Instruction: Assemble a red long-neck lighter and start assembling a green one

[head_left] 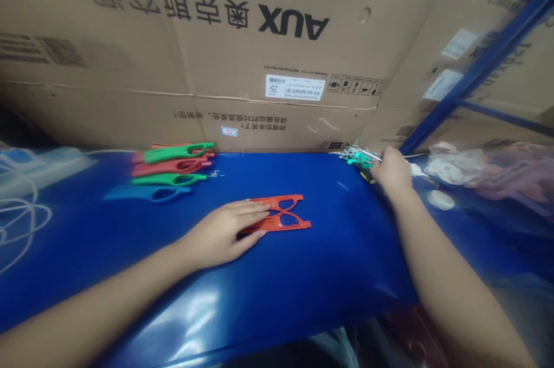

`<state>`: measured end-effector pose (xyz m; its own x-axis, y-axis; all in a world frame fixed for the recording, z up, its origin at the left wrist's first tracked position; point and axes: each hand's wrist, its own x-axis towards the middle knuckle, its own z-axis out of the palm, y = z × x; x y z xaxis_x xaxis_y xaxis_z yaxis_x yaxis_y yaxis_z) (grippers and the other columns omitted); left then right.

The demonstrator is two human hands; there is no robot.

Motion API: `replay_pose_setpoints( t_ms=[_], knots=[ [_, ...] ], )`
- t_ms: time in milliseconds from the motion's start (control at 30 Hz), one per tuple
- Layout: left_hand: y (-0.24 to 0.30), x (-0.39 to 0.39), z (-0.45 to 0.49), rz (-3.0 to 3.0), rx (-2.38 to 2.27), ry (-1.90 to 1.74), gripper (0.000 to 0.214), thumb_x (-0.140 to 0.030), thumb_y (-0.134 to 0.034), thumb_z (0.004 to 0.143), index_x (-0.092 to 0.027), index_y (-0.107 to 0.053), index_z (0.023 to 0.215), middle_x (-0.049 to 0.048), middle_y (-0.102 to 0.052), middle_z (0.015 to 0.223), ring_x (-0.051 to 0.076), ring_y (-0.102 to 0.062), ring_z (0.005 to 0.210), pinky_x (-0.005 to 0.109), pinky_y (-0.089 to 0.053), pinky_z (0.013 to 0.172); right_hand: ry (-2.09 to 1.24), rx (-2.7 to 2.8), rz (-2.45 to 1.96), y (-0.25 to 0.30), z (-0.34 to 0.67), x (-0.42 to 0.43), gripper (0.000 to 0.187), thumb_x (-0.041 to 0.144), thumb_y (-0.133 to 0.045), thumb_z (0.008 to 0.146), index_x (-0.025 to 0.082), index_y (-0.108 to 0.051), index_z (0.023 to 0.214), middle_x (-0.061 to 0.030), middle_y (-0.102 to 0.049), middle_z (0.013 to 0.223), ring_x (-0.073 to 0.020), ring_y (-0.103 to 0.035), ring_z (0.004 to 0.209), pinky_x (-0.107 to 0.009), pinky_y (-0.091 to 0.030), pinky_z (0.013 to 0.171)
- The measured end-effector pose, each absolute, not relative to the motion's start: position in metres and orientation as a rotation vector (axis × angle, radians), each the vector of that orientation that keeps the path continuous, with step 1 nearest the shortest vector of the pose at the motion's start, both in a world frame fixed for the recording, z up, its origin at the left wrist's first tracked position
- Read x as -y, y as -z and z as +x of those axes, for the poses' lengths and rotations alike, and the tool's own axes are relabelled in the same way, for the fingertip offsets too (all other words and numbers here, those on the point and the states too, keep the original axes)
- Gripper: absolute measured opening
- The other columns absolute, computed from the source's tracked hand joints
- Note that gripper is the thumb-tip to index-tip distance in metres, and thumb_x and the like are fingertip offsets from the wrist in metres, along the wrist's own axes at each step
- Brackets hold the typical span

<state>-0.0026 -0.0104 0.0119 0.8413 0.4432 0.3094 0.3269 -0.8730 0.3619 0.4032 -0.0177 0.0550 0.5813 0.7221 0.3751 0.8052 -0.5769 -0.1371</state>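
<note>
Big AUX cardboard box (242, 39) along the far side, blue table (337, 252) in front. Far left, a stack of coloured plastic pieces (173, 172) looks set aside already. Mid-table the orange pair (285, 213) lies side by side, seemingly not yet joined, with the left hand (220, 232) flat and open on its near end. The right hand (392, 175) is curled at the small metal bits (357, 156) far right, can't tell if it's gripping any.

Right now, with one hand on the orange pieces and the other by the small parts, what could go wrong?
1. The left hand only lies flat on the two orange pieces, so they could slide apart on the glossy blue table.
2. The right hand is at the small parts by the table's far edge; some could roll off.
</note>
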Motion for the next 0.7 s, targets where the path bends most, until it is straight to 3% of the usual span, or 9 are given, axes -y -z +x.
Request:
replay_pose_setpoints(
  t_ms=[167, 400, 700],
  knots=[
    [-0.01, -0.003, -0.007, 2.692, -0.679, -0.588, 0.038, -0.034, -0.058, 0.095, -0.026, -0.066, 0.131, 0.0061, -0.065, 0.136, 0.026, -0.061, 0.127, 0.048, -0.047, 0.113, 0.333, 1.379, -2.303, -0.053, 0.383, 0.018, 0.017, 0.027, -0.052, 0.088, 0.02, -0.057, 0.103, -0.013, -0.07, 0.099, -0.0279, -0.064, 0.089, -0.033, -0.045, 0.073],
    [-0.008, -0.006, -0.008, 2.691, -0.706, -0.589, 0.035, -0.035, -0.057, 0.096, -0.025, -0.068, 0.127, 0.0056, -0.066, 0.135, 0.026, -0.061, 0.127, 0.049, -0.046, 0.113, 0.282, 1.418, -2.132, -0.053, 0.374, 0.019, 0.013, 0.025, -0.054, 0.085, 0.021, -0.056, 0.097, -0.0128, -0.071, 0.095, -0.0287, -0.065, 0.086, -0.035, -0.045, 0.074],
    [-0.005, -0.007, -0.009, 2.676, -0.732, -0.616, 0.039, -0.035, -0.06, 0.093, -0.026, -0.066, 0.131, 0.0043, -0.065, 0.137, 0.027, -0.059, 0.129, 0.048, -0.046, 0.113, 0.295, 1.416, -2.329, -0.063, 0.378, 0.023, 0.031, 0.022, -0.048, 0.089, 0.02, -0.058, 0.118, -0.0164, -0.07, 0.108, -0.0321, -0.066, 0.099, -0.038, -0.048, 0.078]
  ],
)
